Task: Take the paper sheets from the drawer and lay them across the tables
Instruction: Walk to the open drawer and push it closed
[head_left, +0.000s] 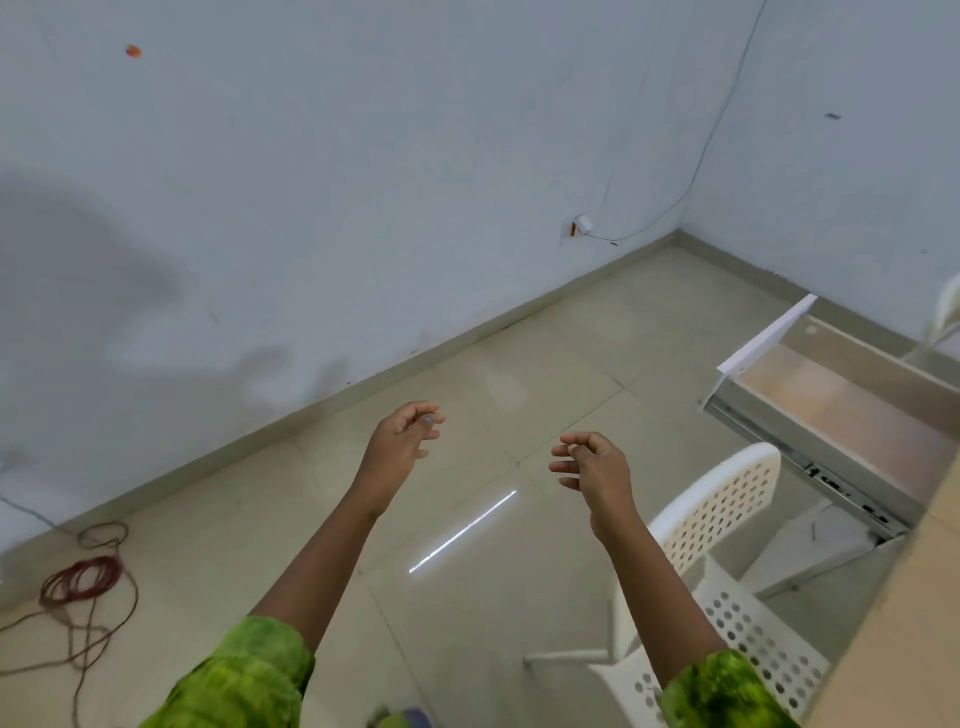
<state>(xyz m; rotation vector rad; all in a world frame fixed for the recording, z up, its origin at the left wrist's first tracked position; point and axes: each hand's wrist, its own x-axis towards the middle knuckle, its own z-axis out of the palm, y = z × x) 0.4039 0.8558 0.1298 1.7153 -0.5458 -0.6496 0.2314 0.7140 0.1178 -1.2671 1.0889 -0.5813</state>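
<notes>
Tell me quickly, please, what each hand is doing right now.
Left hand: open, fingers loosely curled, holding nothing, out over the floor.
Right hand: open, fingers loosely curled, holding nothing, left of the open drawer.

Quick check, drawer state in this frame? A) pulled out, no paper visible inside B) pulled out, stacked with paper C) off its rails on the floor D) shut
A: the drawer is pulled out on its rail at the right, its visible bottom bare, while the left hand and right hand hang empty over the floor.
</notes>
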